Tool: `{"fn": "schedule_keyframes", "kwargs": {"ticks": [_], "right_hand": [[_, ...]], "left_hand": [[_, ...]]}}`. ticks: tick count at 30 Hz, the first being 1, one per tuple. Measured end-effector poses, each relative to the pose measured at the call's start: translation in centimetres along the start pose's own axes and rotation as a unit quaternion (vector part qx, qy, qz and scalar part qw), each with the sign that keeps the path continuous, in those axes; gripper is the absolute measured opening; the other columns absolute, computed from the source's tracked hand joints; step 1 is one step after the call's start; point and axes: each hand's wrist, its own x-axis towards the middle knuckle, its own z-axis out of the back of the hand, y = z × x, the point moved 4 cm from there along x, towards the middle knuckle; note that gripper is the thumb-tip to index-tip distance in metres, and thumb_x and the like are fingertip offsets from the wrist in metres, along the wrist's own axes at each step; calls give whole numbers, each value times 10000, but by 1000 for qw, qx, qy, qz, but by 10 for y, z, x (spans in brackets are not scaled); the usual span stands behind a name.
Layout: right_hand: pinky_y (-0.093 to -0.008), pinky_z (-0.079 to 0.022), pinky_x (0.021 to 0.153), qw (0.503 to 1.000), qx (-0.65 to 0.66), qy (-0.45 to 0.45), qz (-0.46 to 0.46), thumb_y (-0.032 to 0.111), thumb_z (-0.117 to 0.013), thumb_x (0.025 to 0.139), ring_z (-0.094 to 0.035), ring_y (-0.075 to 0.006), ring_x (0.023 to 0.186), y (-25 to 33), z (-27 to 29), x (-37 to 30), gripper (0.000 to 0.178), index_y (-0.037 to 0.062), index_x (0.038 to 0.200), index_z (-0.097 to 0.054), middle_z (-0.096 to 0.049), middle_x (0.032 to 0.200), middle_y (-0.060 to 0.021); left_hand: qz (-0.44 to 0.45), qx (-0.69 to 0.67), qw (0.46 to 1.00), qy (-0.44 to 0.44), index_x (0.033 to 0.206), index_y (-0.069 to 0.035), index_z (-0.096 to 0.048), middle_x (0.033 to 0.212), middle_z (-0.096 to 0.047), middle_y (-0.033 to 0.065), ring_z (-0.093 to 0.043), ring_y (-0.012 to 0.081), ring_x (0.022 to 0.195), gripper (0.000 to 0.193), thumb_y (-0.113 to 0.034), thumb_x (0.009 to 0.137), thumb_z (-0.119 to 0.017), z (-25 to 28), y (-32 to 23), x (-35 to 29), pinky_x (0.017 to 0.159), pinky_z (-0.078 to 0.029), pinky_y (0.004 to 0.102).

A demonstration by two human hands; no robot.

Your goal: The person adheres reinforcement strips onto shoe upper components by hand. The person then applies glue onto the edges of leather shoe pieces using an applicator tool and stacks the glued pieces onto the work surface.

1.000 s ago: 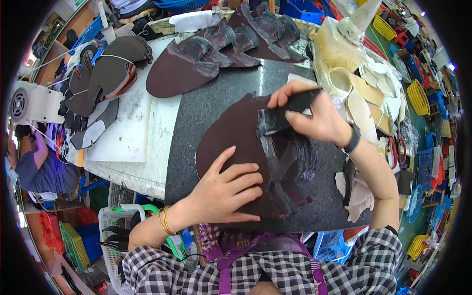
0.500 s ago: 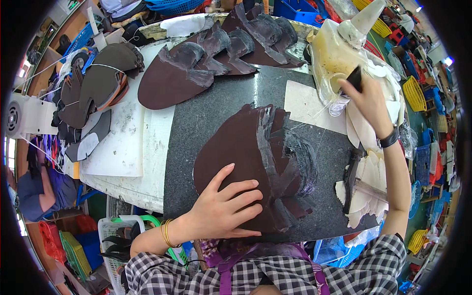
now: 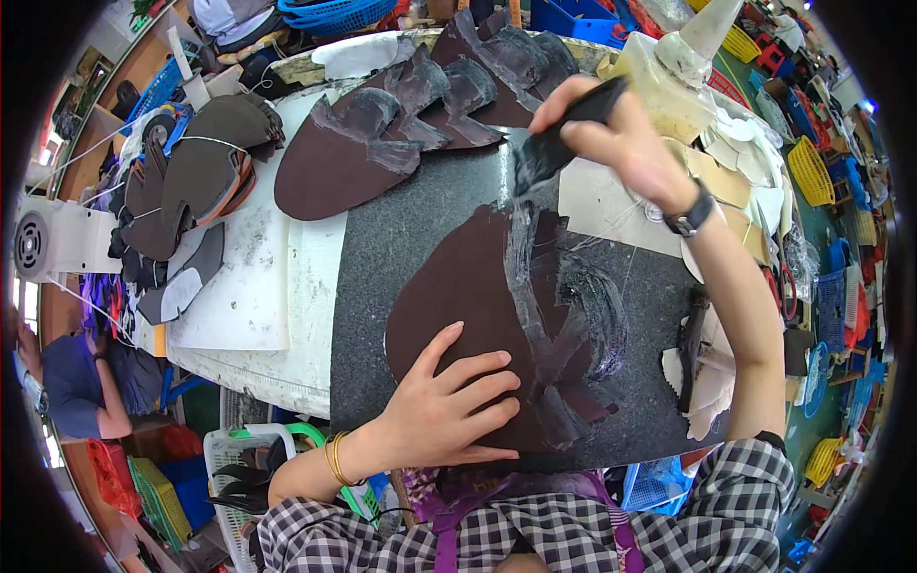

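Note:
My left hand (image 3: 447, 406) lies with fingers spread on a stack of dark brown shoe-upper pieces (image 3: 454, 286), pressing them against a dark stone slab (image 3: 377, 267). Whitish wet smears, which look like glue, run along their stepped edges. In my right hand (image 3: 630, 143) is a black brush (image 3: 546, 160), its whitish-wet bristles hanging at the far edge of the stack; I cannot tell whether they touch it. Beyond the slab's far edge, more brown pieces (image 3: 334, 177) overlap, coated along their edges too.
A translucent glue container (image 3: 659, 91) with a cone-shaped top stands at the far right. Bundled dark pieces (image 3: 205, 167) sit at the left on white board (image 3: 239, 296). Cream scraps (image 3: 712, 382) lie on the slab's right side. A white basket (image 3: 234, 497) stands below the table, lower left.
My right hand has swung left with the brush, from the glue container's mouth to the far edge of the brown pieces. My left hand stays on the stack.

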Motion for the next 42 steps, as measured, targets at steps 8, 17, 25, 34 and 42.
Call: {"fn": "schedule_keyframes", "kwargs": {"ticks": [8, 17, 25, 34, 42], "right_hand": [[-303, -476, 787, 991, -12, 127, -44, 1, -592, 739, -607, -159, 834, 53, -38, -82, 102, 3, 825, -537, -650, 866, -101], [-369, -513, 634, 983, -18, 179, 36, 44, -597, 681, -644, -307, 696, 71, -36, -109, 211, 20, 890, -592, -633, 795, -146], [-320, -507, 702, 992, -88, 95, 1, 47, -599, 709, -642, -235, 760, 64, -3, -107, 176, 7, 880, -584, -622, 795, -124], [-318, -480, 588, 986, -160, 44, 10, 74, -587, 744, -599, -184, 616, 59, -8, -77, 99, 13, 822, -576, -606, 681, -85], [-415, -512, 556, 850, -229, 459, -122, 359, -625, 774, -608, -359, 525, 119, -61, -130, 701, -70, 1304, -464, -554, 528, -195]], "left_hand": [[7, 12, 1000, -3, 902, -155, -645, 1090, -606, -4, -545, 218, 1156, 462, -520, 654, -781, 5, 3, 0, 1075, -290, 596], [1, 10, 1000, -4, 914, -121, -622, 1087, -587, 21, -535, 217, 1154, 459, -474, 668, -781, 6, -3, -2, 1067, -310, 577], [2, 149, 986, 70, 1016, -49, -645, 1218, -579, 103, -513, 322, 1217, 414, -214, 649, -740, 7, -34, 0, 1029, -386, 513], [-14, 130, 989, 71, 1024, -44, -604, 1244, -536, 132, -503, 350, 1214, 309, -168, 744, -646, 7, -36, 5, 987, -432, 481], [332, -358, 826, -282, 1053, 48, -579, 935, -672, 150, -645, 222, 817, 252, -177, 959, -515, 19, 36, -22, 737, -500, 382]]}}
